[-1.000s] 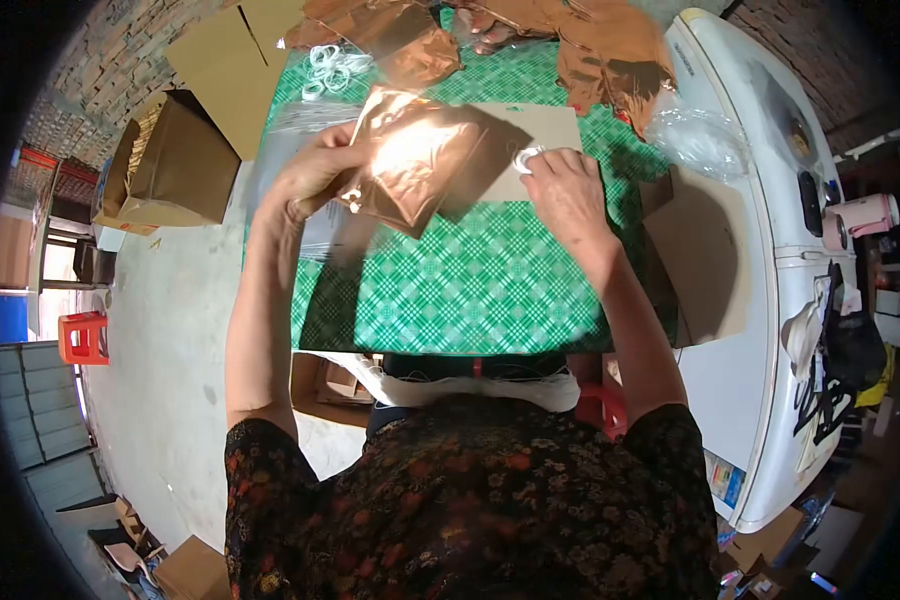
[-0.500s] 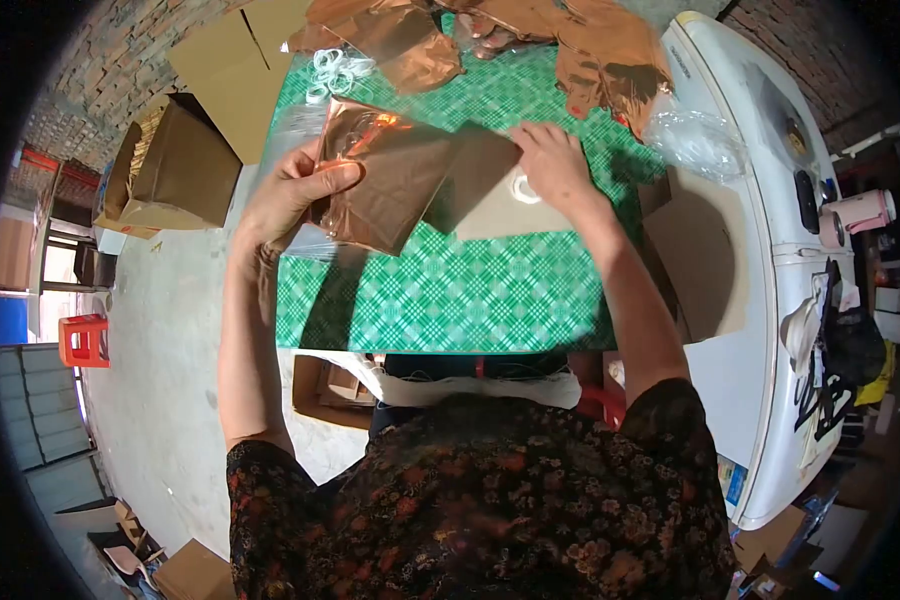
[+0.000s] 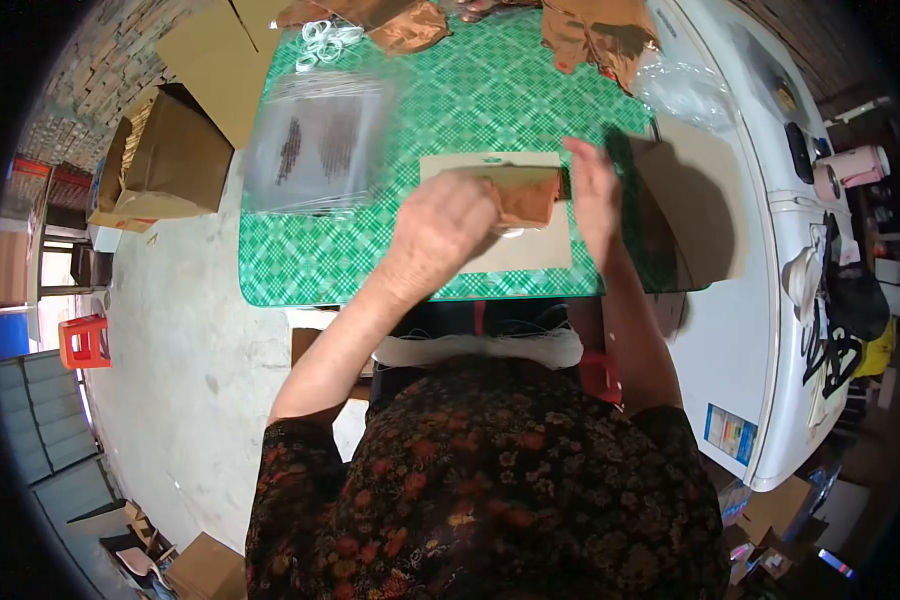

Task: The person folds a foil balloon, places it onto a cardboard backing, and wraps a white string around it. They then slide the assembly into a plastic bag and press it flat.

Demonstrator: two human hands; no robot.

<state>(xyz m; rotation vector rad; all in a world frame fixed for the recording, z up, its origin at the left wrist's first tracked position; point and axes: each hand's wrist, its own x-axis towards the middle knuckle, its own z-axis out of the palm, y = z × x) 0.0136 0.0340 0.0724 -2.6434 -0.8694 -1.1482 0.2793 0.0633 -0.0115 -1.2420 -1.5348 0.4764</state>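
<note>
My left hand [image 3: 440,225] is closed on one side of a copper-coloured foil packet [image 3: 528,203], which is held low over a beige cardboard sheet [image 3: 515,255]. A sliver of something white shows under the packet's near edge. Fingers stretched out, my right hand [image 3: 595,190] hovers just beyond the packet's right end and is somewhat blurred. A stack of clear plastic bags [image 3: 320,145] with dark markings lies to the left on the green checked tablecloth [image 3: 460,105].
White elastic loops [image 3: 330,40] lie at the far left of the table. Copper foil [image 3: 600,40] and crumpled clear plastic [image 3: 680,85] are at the far right. A white fridge [image 3: 760,240] stands on the right, cardboard boxes [image 3: 185,155] on the left.
My left hand has carried the foil packet right and down over the cardboard, uncovering the bag stack. My right hand has left the cardboard and moved right. The white ring is now mostly covered.
</note>
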